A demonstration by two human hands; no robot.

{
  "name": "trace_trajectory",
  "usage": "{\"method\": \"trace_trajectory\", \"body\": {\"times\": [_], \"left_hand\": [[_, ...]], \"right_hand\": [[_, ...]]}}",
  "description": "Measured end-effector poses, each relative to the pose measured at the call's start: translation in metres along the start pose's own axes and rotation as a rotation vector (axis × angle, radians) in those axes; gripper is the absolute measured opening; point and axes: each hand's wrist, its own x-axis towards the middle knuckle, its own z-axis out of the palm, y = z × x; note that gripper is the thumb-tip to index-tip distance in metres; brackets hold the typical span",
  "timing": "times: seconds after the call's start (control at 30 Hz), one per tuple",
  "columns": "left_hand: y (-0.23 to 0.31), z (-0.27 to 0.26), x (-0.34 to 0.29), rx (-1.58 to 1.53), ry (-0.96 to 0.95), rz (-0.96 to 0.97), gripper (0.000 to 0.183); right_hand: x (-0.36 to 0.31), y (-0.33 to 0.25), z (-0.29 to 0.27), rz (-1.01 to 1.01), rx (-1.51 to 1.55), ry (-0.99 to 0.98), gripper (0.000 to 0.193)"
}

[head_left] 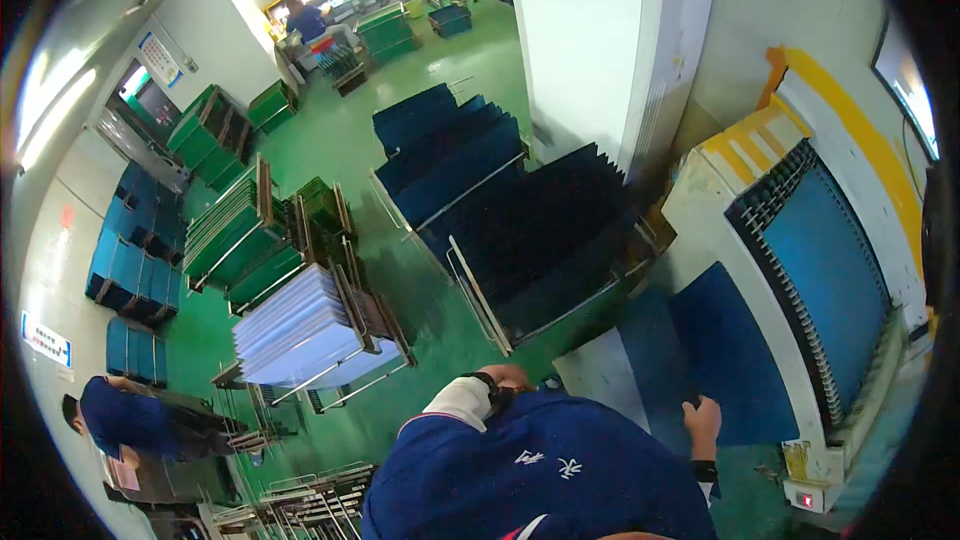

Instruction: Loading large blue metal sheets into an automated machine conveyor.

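My right hand (704,426) is closed around the lower edge of a dark blue flat panel (735,355), which slants beside the white machine on the right. A second, duller blue panel (650,355) stands right next to it, with a pale strip along its left side. How the two panels meet is hard to make out. In front of my chest is my left hand (510,377), with a dark band at the wrist and a pale sleeve cuff. Its fingers are mostly hidden, so its grip does not show.
The machine (830,270) has a blue bed between toothed rails. Ahead stand racks of dark panels (540,230). To the left are a rack of white sheets (300,325) and green-panel racks (235,225). A co-worker (125,420) is at the lower left; a white pillar (585,40) rises ahead.
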Motion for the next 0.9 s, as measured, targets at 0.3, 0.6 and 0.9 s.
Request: {"method": "trace_trajectory", "body": {"times": [0.3,0.6,0.9], "left_hand": [[-0.023,0.006,0.03,0.002,0.048,0.076,0.03],[-0.044,0.016,0.032,-0.155,0.096,0.024,0.034],[-0.029,0.017,0.011,-0.008,0.068,0.074,0.034]], "right_hand": [[0.006,0.002,-0.015,0.087,-0.047,-0.048,0.046],[0.002,-0.029,-0.04,0.083,-0.02,-0.131,0.044],[0.015,0.009,-0.011,0.113,-0.049,-0.087,0.049]]}}
